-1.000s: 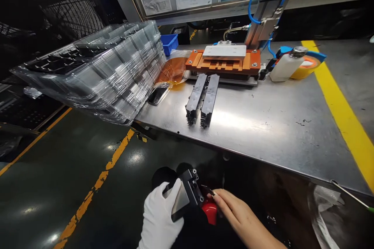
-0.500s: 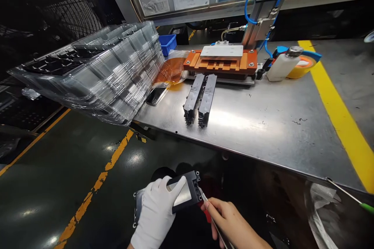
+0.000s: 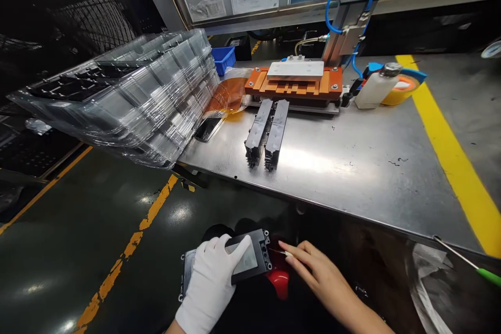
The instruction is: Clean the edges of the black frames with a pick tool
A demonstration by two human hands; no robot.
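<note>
We steady a black framed part (image 3: 250, 260) below the steel table (image 3: 352, 167).
Gloved left hand (image 3: 209, 284) clasps its stiff edges; bare right hand (image 3: 317, 276) pinches a thin tool (image 3: 278, 252). It looks light and scratch-prone.

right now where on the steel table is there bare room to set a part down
The widest bare patch of the steel table lies right of the two black parts, short of the yellow stripe. The near edge is also bare. It is crowded at the back by the orange fixture and bottle, and left by the clear trays.
</note>
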